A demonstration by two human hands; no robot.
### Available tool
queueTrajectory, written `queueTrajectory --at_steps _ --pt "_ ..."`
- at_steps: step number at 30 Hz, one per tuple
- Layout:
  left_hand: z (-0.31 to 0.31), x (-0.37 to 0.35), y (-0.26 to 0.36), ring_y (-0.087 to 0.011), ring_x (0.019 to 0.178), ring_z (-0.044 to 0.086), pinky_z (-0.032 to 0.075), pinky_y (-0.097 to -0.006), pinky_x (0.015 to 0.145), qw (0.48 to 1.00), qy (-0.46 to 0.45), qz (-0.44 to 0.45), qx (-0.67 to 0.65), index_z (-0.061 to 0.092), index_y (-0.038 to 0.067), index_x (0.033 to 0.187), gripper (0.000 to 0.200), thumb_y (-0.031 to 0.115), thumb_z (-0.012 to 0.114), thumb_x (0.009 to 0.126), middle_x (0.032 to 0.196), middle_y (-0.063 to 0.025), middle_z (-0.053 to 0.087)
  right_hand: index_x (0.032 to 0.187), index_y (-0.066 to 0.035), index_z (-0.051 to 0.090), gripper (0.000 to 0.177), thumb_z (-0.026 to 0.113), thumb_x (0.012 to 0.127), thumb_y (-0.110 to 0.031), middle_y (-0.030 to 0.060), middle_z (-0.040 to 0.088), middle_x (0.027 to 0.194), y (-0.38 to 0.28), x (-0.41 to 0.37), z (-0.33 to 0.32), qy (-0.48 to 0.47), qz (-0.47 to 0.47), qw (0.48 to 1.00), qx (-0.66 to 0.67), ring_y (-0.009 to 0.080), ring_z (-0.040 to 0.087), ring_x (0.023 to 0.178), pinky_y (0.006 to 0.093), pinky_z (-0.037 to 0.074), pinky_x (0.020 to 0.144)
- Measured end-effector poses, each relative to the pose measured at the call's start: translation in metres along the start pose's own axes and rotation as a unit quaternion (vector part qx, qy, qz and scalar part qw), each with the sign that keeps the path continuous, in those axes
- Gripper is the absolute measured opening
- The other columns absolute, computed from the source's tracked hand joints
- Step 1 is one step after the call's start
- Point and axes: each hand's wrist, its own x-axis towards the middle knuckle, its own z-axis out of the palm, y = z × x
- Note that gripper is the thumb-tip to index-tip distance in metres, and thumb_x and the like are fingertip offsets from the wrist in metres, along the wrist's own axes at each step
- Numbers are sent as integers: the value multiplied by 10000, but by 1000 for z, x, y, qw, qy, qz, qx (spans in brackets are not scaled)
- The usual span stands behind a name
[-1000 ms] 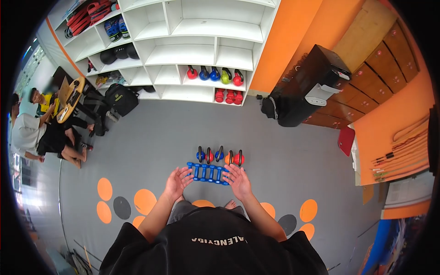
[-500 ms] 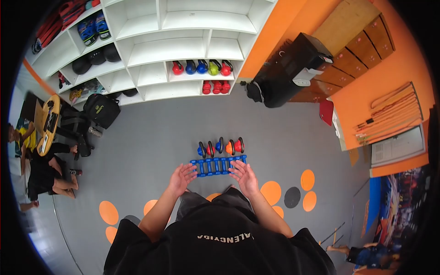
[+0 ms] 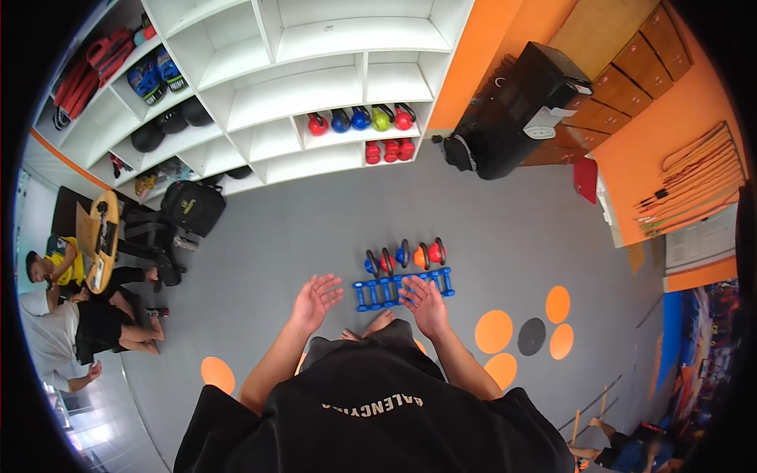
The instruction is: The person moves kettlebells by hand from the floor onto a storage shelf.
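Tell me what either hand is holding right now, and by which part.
Nothing is held: the left hand and right hand are both open, though the right's fingertips overlap the blue dumbbells in view.

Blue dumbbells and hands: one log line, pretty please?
left hand: open, empty | right hand: open, empty | blue dumbbells: row on floor | floor kettlebells: beyond dumbbells

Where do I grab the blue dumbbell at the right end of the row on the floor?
Grab the blue dumbbell by its thin middle bar, between the two fatter ends. Come down from above with the right hand, leaning in from the right. The next dumbbell lies close on the left, so that side looks tighter.
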Motion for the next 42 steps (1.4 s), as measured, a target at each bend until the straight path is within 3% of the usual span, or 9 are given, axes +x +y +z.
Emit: queueTrajectory --at_steps 5,11,21,26,30,35,42 --pt "-5 2 44 -306 1102 617 464 -453 1026 999 39 28 21 543 19 1242 464 404 403 1024 1265 -164 616 1363 -44 474 554 362 1038 -477 124 555 1378 -1 48 30 -33 3 999 25 258 568 1170 422 435 1010" --pt "-12 36 79 -310 1100 621 466 -450 1022 1000 22 0 22 553 18 1231 464 405 401 1025 1253 -165 625 1371 -58 477 553 329 1044 -478 128 542 1394 1 72 37 -2 -28 999 35 273 559 1195 436 421 1028" --pt "-43 147 128 -295 1111 596 456 -444 1020 961 -120 -207 138 532 18 1265 478 411 408 1023 1273 -157 600 1362 -43 472 545 391 1032 -470 147 541 1387 65 38 84 196 -150 963 107 284 578 1174 448 445 1019" --pt "-27 193 124 -293 1107 598 457 -441 1011 909 -197 -301 210 525 29 1282 475 409 422 1017 1274 -150 602 1321 -53 509 478 460 1015 -417 143 543 1384 114 11 130 295 -200 922 151 269 585 1170 439 455 1014" --pt "-5 204 110 -295 1105 599 460 -443 1007 892 -209 -325 233 488 40 1313 476 406 430 1013 1281 -158 599 1327 -56 507 466 473 1010 -396 147 543 1386 137 -13 152 333 -248 885 210 279 587 1173 443 455 1021" --pt "7 215 102 -300 1106 598 460 -450 1007 893 -192 -320 253 440 58 1352 486 403 441 1011 1294 -172 590 1329 -58 506 452 488 1002 -370 151 546 1383 142 -18 143 368 -267 856 248 290 583 1181 449 449 1034" --pt "10 227 102 -293 1107 599 465 -445 996 893 -189 -277 302 435 65 1373 498 427 408 1032 1298 -162 590 1330 -49 505 450 531 986 -337 142 560 1367 129 28 72 307 -223 891 250 270 591 1170 427 463 1008"
